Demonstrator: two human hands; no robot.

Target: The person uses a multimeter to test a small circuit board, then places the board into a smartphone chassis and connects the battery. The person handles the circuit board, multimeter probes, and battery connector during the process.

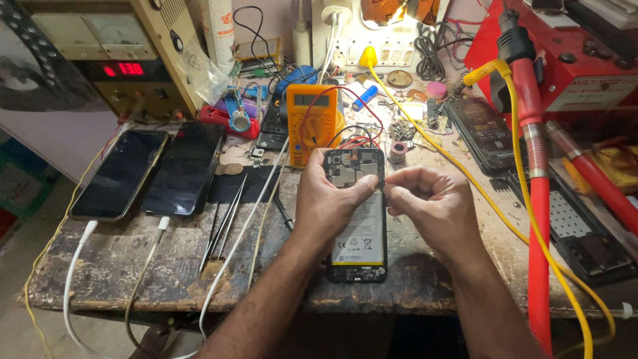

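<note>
The opened phone lies on the bench, long axis twelve to six. My left hand grips its nine-o'clock edge; my right hand pinches at its three-o'clock edge.

An opened phone lies back-up on the bench, battery and board showing. The left hand rests on the phone's left edge; the right hand pinches at its right edge, fingertips nearly meeting. Just behind the phone stands a yellow multimeter. Left of the phone lie tweezers, farther left two dark phones.
</note>
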